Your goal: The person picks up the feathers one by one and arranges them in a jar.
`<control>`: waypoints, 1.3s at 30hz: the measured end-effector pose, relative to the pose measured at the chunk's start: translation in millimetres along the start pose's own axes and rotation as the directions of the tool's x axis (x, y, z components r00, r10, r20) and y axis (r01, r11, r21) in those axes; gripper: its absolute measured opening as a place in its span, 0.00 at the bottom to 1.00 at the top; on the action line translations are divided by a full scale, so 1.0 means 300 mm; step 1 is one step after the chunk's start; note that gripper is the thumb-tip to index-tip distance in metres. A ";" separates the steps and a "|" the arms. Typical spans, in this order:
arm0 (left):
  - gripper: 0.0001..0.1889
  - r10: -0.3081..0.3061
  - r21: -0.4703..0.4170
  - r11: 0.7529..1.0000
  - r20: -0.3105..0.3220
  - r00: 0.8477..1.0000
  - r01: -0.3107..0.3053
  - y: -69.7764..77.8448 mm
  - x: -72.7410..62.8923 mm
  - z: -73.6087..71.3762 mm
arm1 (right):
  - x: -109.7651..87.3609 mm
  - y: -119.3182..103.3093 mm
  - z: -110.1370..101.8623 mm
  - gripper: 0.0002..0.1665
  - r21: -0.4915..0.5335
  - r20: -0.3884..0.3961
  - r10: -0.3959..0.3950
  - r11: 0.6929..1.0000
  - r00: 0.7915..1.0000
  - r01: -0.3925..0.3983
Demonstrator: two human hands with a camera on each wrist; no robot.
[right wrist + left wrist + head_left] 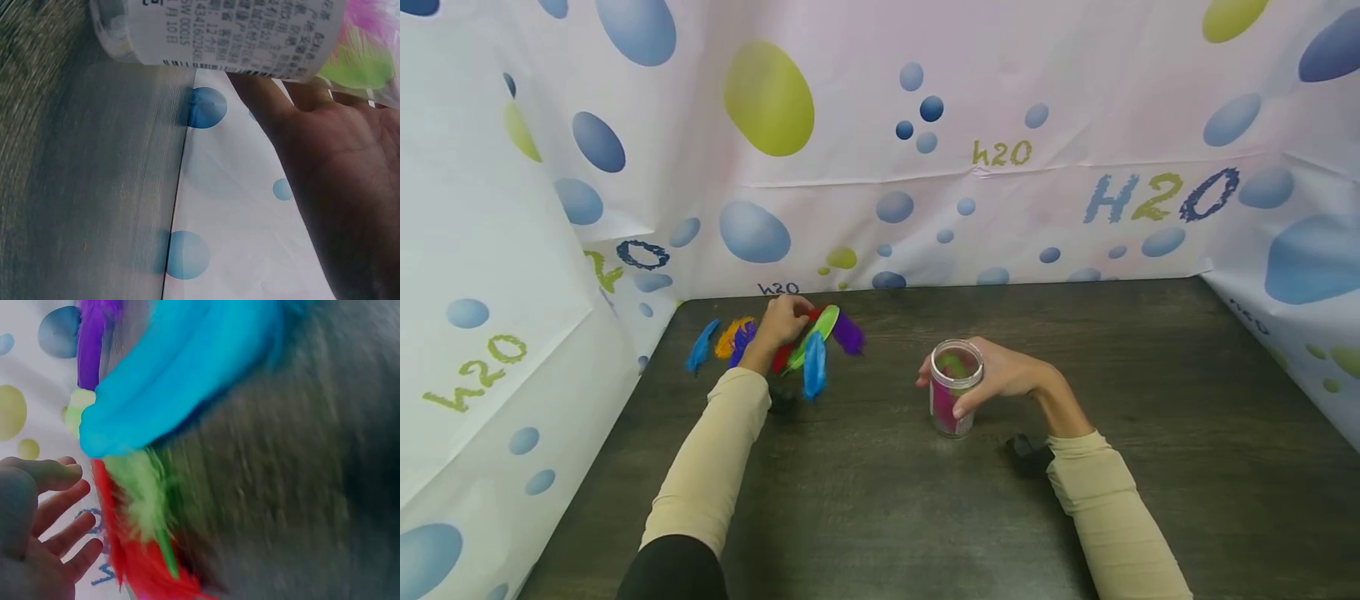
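My right hand grips an open clear plastic jar around its side, fingers behind and thumb in front. Green and pink feathers show inside the jar, and a white printed label covers part of its wall. Over at the back left, my left hand is beside a group of loose feathers. Its fingers are spread and loosely bent, with nothing between them in the left wrist view. Near it lie a red feather, a light green feather, a blue feather and a purple feather.
Left of my left hand lie another blue feather, an orange feather and a second purple feather. All rest on a dark wood-grain table. A white sheet with coloured dots hangs behind and at both sides.
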State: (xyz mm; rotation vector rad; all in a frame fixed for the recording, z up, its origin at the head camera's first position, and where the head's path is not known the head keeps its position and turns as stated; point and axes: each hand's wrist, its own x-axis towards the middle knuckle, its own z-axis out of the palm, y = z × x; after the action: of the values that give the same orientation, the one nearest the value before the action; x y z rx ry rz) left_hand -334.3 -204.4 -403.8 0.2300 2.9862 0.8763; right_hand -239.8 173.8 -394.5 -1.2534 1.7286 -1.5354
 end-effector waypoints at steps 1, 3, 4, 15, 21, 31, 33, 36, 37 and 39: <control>0.15 0.008 0.008 1.000 0.012 1.000 -0.008 0.004 0.006 0.003 | 0.000 0.000 0.000 0.33 -0.004 0.001 0.000 1.000 1.000 0.000; 0.16 0.022 0.023 0.999 0.027 0.999 -0.023 0.010 0.018 0.010 | -0.001 0.001 -0.001 0.33 -0.008 0.002 -0.002 1.000 1.000 0.002; 0.17 0.028 0.026 0.999 0.032 0.999 -0.029 0.013 0.025 0.013 | -0.002 0.001 -0.001 0.33 -0.006 0.002 -0.002 1.000 1.000 0.002; 0.21 0.010 0.042 0.999 -0.004 1.000 -0.010 0.029 0.059 0.053 | 0.001 0.010 -0.002 0.33 0.005 0.010 0.004 1.000 1.000 -0.004; 0.19 0.001 0.098 0.995 -0.032 0.999 0.002 0.044 0.065 0.054 | -0.001 0.007 -0.002 0.33 0.002 0.001 0.003 1.000 1.000 -0.003; 0.17 0.001 0.169 0.986 -0.015 1.000 0.002 0.042 0.073 0.054 | -0.006 0.011 -0.004 0.33 -0.008 -0.003 -0.003 1.000 1.000 0.003; 0.17 -0.003 0.171 0.985 -0.013 1.000 0.006 0.041 0.074 0.053 | -0.006 0.011 -0.004 0.33 -0.008 -0.006 0.005 1.000 1.000 -0.005; 0.17 -0.003 0.170 0.985 -0.011 1.000 0.004 0.038 0.073 0.048 | -0.005 0.008 -0.003 0.33 -0.010 -0.006 0.013 1.000 1.000 -0.013; 0.17 -0.002 0.166 0.986 -0.012 1.000 0.004 0.038 0.072 0.046 | -0.004 0.007 -0.003 0.33 -0.009 -0.004 0.014 1.000 1.000 -0.014; 0.17 -0.004 0.145 0.989 -0.021 1.000 0.007 0.037 0.067 0.040 | -0.004 0.005 -0.003 0.34 -0.007 -0.006 0.020 1.000 1.000 -0.020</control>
State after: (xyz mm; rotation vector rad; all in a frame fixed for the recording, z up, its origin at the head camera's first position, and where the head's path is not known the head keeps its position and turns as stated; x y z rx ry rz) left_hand -351.9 -185.9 -407.6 0.2167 3.0712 0.6659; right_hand -240.4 175.2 -396.0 -1.2323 1.7463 -1.5242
